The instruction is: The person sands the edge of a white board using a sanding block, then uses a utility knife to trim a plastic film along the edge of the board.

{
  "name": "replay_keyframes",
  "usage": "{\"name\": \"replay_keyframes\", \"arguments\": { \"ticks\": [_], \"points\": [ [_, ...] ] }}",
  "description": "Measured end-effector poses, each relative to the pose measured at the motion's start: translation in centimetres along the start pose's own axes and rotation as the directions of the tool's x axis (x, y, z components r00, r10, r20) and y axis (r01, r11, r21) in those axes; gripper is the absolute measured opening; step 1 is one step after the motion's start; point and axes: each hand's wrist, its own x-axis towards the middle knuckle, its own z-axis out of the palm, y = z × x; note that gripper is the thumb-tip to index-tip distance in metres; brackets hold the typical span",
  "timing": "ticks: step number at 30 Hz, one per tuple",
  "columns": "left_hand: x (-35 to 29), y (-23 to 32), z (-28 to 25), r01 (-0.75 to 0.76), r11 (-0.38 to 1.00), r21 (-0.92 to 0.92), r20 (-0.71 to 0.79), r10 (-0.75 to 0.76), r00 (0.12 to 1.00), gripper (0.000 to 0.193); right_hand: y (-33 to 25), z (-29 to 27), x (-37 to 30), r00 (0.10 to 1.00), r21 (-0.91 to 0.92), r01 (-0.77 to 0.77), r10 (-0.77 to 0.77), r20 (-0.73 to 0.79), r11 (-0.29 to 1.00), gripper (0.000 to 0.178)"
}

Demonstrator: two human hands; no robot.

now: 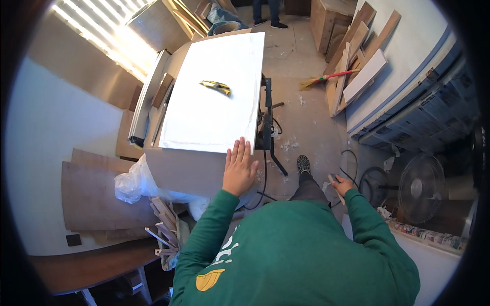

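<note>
My left hand [240, 166] lies flat with its fingers stretched out, the fingertips on the near right corner of a large white board [209, 120]. A yellow and black utility knife [216, 87] rests on the board's upper middle. Off to the right, my right hand [344, 184] is closed round a narrow, light wooden piece [337, 189], held low beside my body and away from the board. Part of that piece is hidden by the fingers.
A table saw-like stand [267, 112] with dark legs and cables is right of the board. A broom [326, 77] leans among wood offcuts [365, 76]. A fan [421, 188] stands at right. White scraps litter the floor. Another person's legs [266, 11] show far back.
</note>
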Motion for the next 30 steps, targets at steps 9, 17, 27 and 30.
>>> {"name": "replay_keyframes", "arguments": {
  "ticks": [9,17,27,30],
  "points": [
    [18.9,-1.5,4.1,-0.028,0.929,0.370,0.128,-0.021,0.992,0.071,5.7,-4.7,16.3,0.996,0.189,0.052,-0.063,0.055,0.981,0.063],
    [38.2,-6.6,4.1,0.019,0.936,0.350,0.152,-0.077,0.985,0.073,6.8,-12.3,24.8,0.995,0.265,-0.061,0.036,0.098,0.962,0.060],
    [60.1,-9.9,7.4,0.079,0.955,0.287,0.013,-0.086,0.996,0.068,9.7,-14.0,24.4,0.980,0.361,-0.174,0.125,0.156,0.916,0.059],
    [61.7,-9.6,8.3,0.176,0.936,0.305,-0.039,-0.172,0.984,0.064,10.3,-14.3,23.3,0.964,0.364,-0.230,0.160,0.214,0.903,0.059]
  ]
}}
